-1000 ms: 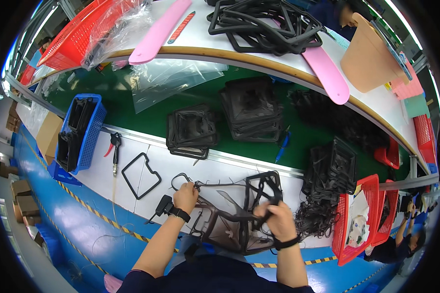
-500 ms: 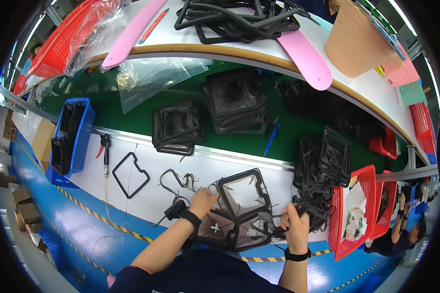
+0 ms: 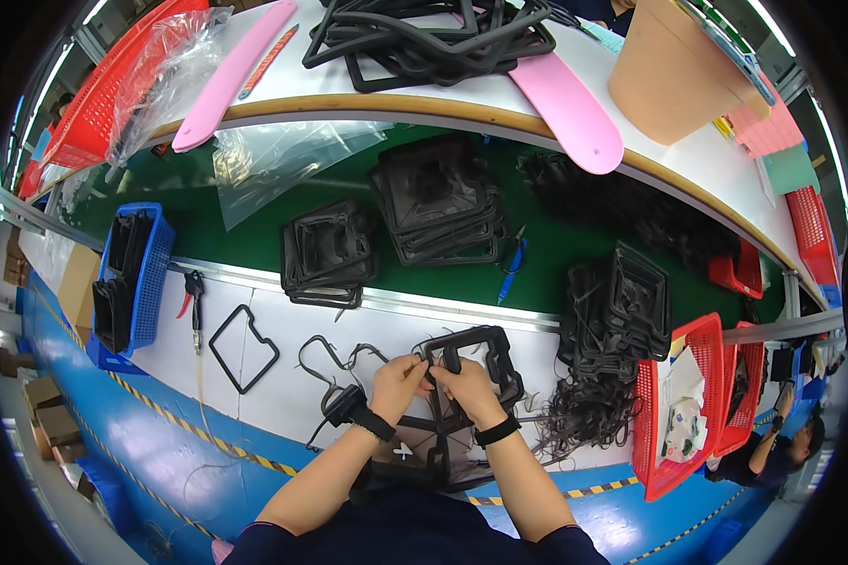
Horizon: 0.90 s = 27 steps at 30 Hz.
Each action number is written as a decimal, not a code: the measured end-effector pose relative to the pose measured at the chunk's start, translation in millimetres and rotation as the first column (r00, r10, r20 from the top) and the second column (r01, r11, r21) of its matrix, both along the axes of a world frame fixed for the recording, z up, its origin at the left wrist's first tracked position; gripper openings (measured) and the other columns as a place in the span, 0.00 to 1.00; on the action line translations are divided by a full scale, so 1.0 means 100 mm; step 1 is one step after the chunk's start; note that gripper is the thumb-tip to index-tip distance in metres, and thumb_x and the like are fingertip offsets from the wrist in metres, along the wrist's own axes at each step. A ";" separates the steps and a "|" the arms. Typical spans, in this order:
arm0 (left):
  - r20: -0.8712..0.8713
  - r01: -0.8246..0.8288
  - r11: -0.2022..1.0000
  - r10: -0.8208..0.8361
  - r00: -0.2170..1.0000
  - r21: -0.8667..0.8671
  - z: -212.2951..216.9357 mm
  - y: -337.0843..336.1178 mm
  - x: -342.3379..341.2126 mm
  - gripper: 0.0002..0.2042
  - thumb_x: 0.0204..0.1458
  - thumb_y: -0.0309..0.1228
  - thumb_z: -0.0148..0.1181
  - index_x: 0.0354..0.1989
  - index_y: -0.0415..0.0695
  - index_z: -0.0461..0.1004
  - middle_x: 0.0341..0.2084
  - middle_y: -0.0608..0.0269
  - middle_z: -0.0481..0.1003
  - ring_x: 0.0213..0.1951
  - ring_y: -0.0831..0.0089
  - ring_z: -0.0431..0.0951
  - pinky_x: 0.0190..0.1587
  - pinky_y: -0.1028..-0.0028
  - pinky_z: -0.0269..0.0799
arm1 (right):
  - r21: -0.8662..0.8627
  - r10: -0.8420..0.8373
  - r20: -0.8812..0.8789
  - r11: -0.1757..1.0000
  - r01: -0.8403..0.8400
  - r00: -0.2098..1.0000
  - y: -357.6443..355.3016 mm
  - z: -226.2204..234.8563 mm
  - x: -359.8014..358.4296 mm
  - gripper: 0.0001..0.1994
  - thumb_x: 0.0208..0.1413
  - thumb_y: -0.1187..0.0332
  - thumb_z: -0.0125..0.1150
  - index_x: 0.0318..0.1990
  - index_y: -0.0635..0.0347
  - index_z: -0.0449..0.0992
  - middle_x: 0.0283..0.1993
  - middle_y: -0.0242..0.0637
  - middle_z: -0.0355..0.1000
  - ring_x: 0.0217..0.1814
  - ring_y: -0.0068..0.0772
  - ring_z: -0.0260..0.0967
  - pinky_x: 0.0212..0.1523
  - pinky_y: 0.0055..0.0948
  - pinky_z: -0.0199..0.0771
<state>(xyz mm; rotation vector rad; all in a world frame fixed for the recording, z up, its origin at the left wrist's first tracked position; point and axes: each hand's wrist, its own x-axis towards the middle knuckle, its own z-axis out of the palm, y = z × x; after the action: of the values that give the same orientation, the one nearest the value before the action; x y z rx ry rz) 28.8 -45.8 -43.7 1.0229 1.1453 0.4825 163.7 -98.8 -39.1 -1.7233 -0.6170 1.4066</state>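
Both hands meet at the upper left corner of a black notched frame [image 3: 511,377] in front of me. Thin strips stick out along its edges. My left hand [image 3: 398,384] is closed in a pinch on that corner. My right hand [image 3: 471,391] is closed beside it, fingertips nearly touching the left ones, with black material at the fingers. Below the hands lie more joined black frame sections [image 3: 438,452], partly covered by my wrists. A small black box [image 3: 345,405] sits by my left wrist, and a curled black strip [image 3: 316,372] lies left of it.
A single loose frame [image 3: 226,365] and an air gun [image 3: 196,306] lie at left, near a blue basket [image 3: 160,264]. Stacked frames [image 3: 424,193] stand behind. Black scraps [image 3: 589,414] and a red basket [image 3: 645,424] are at right. A shelf edge [image 3: 396,102] runs above.
My right hand has moved left from the scrap pile to the frame corner beside my left hand. Dark strips it was at now lie on the pile. The view has shifted slightly.
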 end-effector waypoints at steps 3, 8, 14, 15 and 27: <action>-0.069 0.117 0.986 -0.110 0.992 0.117 0.02 0.03 0.01 0.07 0.54 0.26 0.53 0.29 0.34 0.72 0.19 0.62 0.73 0.21 0.77 0.75 0.24 0.80 0.73 | -0.014 0.019 -0.191 1.000 -0.022 0.981 0.05 0.01 0.08 0.06 0.48 0.71 0.60 0.24 0.62 0.72 0.18 0.26 0.63 0.17 0.17 0.57 0.19 0.18 0.54; -0.053 0.098 0.966 -0.088 0.995 0.237 -0.05 0.08 0.07 0.06 0.49 0.25 0.53 0.25 0.33 0.71 0.17 0.57 0.74 0.16 0.75 0.75 0.18 0.79 0.69 | 0.032 -0.009 -0.346 0.999 0.022 0.938 0.09 0.12 0.18 0.03 0.45 0.75 0.59 0.24 0.62 0.71 0.19 0.27 0.63 0.18 0.17 0.56 0.19 0.18 0.53; -0.333 0.069 0.974 0.007 0.943 0.217 -0.37 0.48 0.05 0.08 0.49 0.23 0.51 0.21 0.33 0.67 0.16 0.55 0.73 0.14 0.72 0.75 0.15 0.76 0.71 | 0.116 -0.273 -0.389 0.933 0.340 0.880 -0.74 0.84 0.66 0.02 0.45 0.77 0.54 0.28 0.63 0.69 0.21 0.32 0.64 0.23 0.22 0.59 0.21 0.22 0.56; -0.259 -0.067 0.983 0.110 0.960 0.169 -0.41 0.56 0.07 0.07 0.49 0.23 0.51 0.22 0.32 0.67 0.16 0.55 0.73 0.14 0.71 0.75 0.14 0.75 0.72 | 0.115 -0.382 -0.369 0.886 0.449 0.847 -0.97 1.00 0.75 0.03 0.45 0.74 0.54 0.27 0.62 0.68 0.20 0.32 0.63 0.23 0.24 0.60 0.21 0.22 0.56; -0.172 -0.287 0.948 0.309 0.935 0.140 -0.59 0.74 0.29 0.06 0.51 0.24 0.48 0.25 0.34 0.64 0.16 0.56 0.73 0.15 0.69 0.77 0.12 0.78 0.69 | 0.560 -0.404 -0.581 0.432 0.707 0.707 -2.29 1.84 0.93 0.07 0.60 0.64 0.43 0.38 0.56 0.64 0.13 0.22 0.53 0.23 0.23 0.54 0.49 0.52 0.68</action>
<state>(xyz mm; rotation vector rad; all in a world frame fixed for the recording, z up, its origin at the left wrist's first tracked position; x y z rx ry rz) 57.8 27.9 -103.2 1.0125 1.4714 0.7080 257.1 -327.9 144.7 -0.7943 -0.2709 0.7337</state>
